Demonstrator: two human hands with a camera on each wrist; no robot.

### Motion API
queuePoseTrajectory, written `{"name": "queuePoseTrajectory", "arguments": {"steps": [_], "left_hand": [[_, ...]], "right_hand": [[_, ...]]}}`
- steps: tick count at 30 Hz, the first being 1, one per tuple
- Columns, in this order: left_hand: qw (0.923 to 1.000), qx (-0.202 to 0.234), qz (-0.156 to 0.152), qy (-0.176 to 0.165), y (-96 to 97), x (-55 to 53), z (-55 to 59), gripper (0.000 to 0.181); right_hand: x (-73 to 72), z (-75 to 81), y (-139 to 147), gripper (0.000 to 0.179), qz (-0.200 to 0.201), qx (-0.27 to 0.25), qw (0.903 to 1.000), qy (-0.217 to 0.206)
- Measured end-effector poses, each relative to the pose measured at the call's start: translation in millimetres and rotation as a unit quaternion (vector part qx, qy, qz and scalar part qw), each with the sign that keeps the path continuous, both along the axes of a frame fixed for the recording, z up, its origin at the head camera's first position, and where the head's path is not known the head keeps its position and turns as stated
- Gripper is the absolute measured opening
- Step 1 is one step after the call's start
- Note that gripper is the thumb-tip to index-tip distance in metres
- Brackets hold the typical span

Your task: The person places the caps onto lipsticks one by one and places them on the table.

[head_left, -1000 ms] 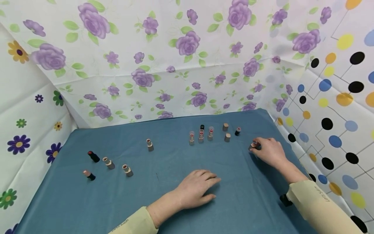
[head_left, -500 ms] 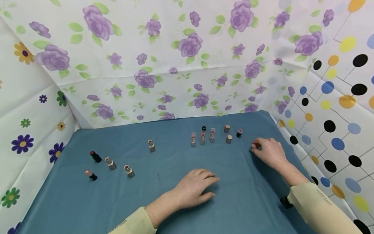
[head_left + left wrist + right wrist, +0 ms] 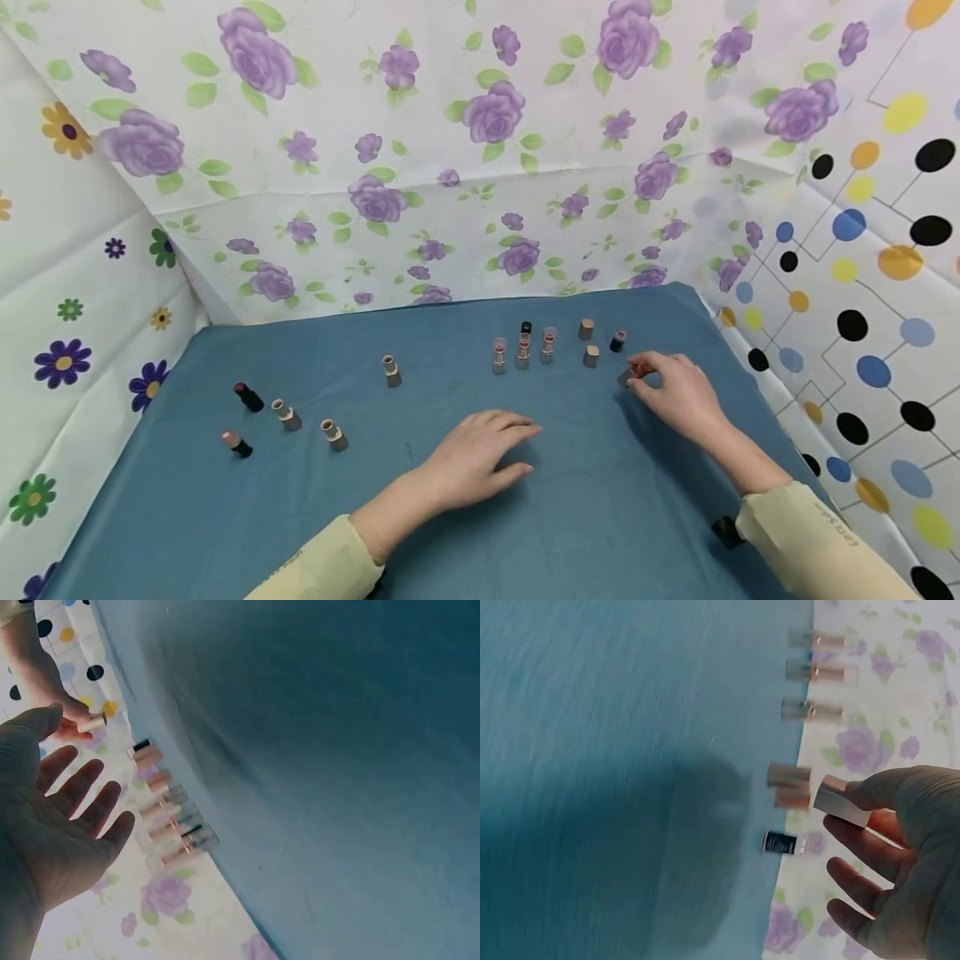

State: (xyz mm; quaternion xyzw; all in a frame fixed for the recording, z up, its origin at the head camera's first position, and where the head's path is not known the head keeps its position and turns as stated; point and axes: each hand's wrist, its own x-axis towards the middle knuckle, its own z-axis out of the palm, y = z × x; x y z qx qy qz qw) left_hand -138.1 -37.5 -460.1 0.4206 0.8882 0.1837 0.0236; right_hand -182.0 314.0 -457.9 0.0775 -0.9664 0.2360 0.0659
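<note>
Right hand [image 3: 678, 396] has a small grey cap [image 3: 840, 801] pinched by its sides, thumb against fingers; left hand [image 3: 480, 458] is holding nothing, fingers relaxed over the blue surface [image 3: 570, 533]. Cap is at the right end of the surface, just in front of the black-based lipstick [image 3: 618, 340] and near two similar caps [image 3: 591, 357] [image 3: 586, 330]. Can't tell if its lower end touches the cloth. Step in hand looks like moving that cap. To do it well, I'd keep the grip light and on the sides, square the cap to upright, lower it straight, and let go only once its base is flat; cloth is soft, so a tilted release could tip it. Main risk, I'd say: knuckles clipping the black-based lipstick. Left hand is fine clear of the three clear-topped lipsticks [image 3: 523, 351]. Writing: both sleeves, right sleeve [image 3: 810, 533] and left sleeve [image 3: 307, 567], carry small dark lettering; right one maybe starts "LET'S", rest not legible. No brand or label readable on any lipstick or cap.
</note>
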Motion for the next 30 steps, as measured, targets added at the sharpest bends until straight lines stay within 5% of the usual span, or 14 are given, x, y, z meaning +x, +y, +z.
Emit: {"name": "queuePoseTrajectory", "arguments": {"steps": [6,11,22,24,30], "left_hand": [[0.9991,-0.002,0.04,-0.009,-17.8,-6.0,4.9,0.053],[0.9981,0.007,0.061,-0.012,-29.4,-6.7,7.1,0.052],[0.9922,0.055,0.112,-0.005,-54.1,-0.6,17.2,0.048],[0.9902,0.071,0.121,0.002,-62.5,1.5,22.1,0.048],[0.9786,0.104,0.176,0.024,-99.8,4.4,37.4,0.046]], "right_hand": [[5.1,-4.2,-25,0.035,0.014,-0.106,0.9937,-0.035],[11.4,-14.1,-48,0.042,0.017,-0.24,0.9665,-0.09],[20.6,-23.2,-94,0.055,-0.024,-0.472,0.8532,-0.221],[20.5,-25.0,-97,0.055,-0.032,-0.484,0.8449,-0.225],[21.1,-26.9,-94,0.054,-0.042,-0.491,0.8409,-0.223]]}}
